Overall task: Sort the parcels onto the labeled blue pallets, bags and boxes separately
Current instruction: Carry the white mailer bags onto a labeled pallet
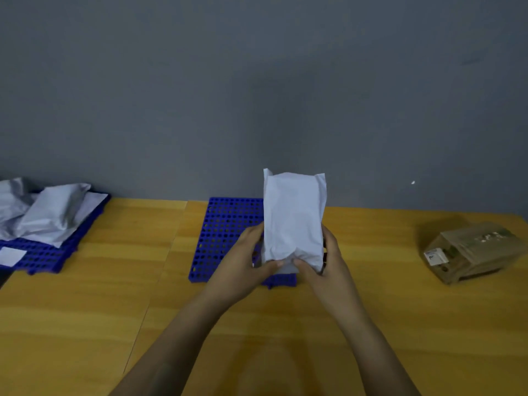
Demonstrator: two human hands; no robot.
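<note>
Parcel in hand: a white poly mailer bag (pixel 294 221) was held upright in the air over the right part of the middle blue pallet (pixel 225 235), its top edge against the grey wall (pixel 257 81) behind.
Left hand: the left hand (pixel 245 264) wrapped the bag's lower left side, fingers curled round the back and the thumb pressed on the front near the bottom fold.
Right hand: the right hand (pixel 328 267) closed on the lower right side in the same way, thumb on the front, fingers hidden behind.
How it would handle: the film was creased and bulged over its contents, so it looked soft, light and somewhat slippery; a pinch on the loose film alone would likely slide.
Where to take hold: around the filled lower body, as both hands did, not by the flat empty flap at the top.
Where it belongs: probably the left blue pallet (pixel 43 255), well apart at the left edge, where other grey-white mailer bags (pixel 48 212) lay heaped; its white label (pixel 11 255) could not be read.
Middle pallet: bare where visible; its near right corner was hidden by the hands.
Other parcel: a brown cardboard box (pixel 477 252) lay tilted on the wooden tabletop (pixel 85 310) far right, not on any pallet.
</note>
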